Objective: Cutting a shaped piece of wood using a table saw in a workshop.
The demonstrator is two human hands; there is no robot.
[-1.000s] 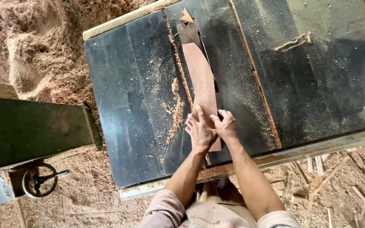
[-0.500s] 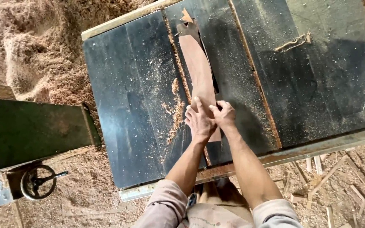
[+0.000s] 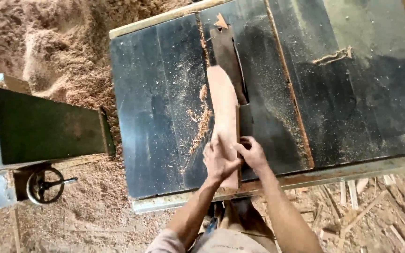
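I have both hands pressed flat, fingers spread, on the near end of the wooden board (image 3: 224, 110): left hand (image 3: 219, 161), right hand (image 3: 253, 153). The board lies along the saw slot (image 3: 238, 70) on the dark saw table (image 3: 165, 93); I judge the cut partway, its near end uncut

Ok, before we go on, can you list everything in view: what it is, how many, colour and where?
wooden board: one, reddish brown, lying lengthwise on the table
saw table: one, dark, dusted with sawdust, centre
saw slot: one, dark, right of the board
sawdust pile: one, tan, floor at left
green machine: one, left edge
handwheel: one, black, below the green machine
wood offcuts: several, pale, floor at lower right
left hand: on the board's near end
right hand: beside it, at the board's right edge
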